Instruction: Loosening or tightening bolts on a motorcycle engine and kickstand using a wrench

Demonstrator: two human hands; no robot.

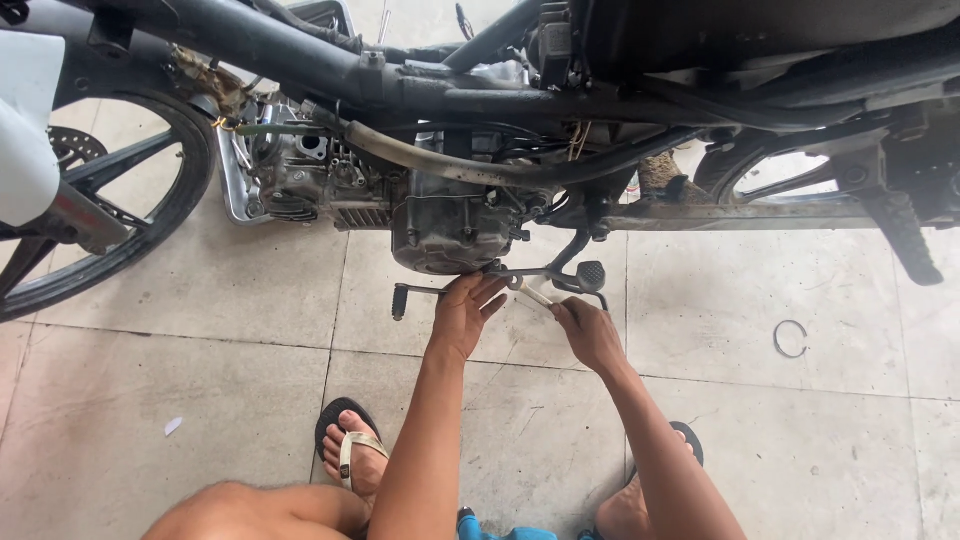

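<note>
A stripped motorcycle stands across the top of the view, its grey engine case (440, 225) low in the middle. My left hand (466, 312) reaches under the case, fingers spread against the black gear-shift lever (545, 270). My right hand (588, 332) grips the handle of a light-coloured wrench (530, 291), whose head sits at the lever's pivor beneath the engine. The two hands are a palm's width apart. A black footpeg bar (412, 294) sticks out to the left of my left hand.
The front wheel (120, 215) is at the left, the rear wheel (760, 180) at the right. A metal ring (790, 338) lies on the tiled floor at the right. My sandalled feet (350, 450) rest on the tiles below.
</note>
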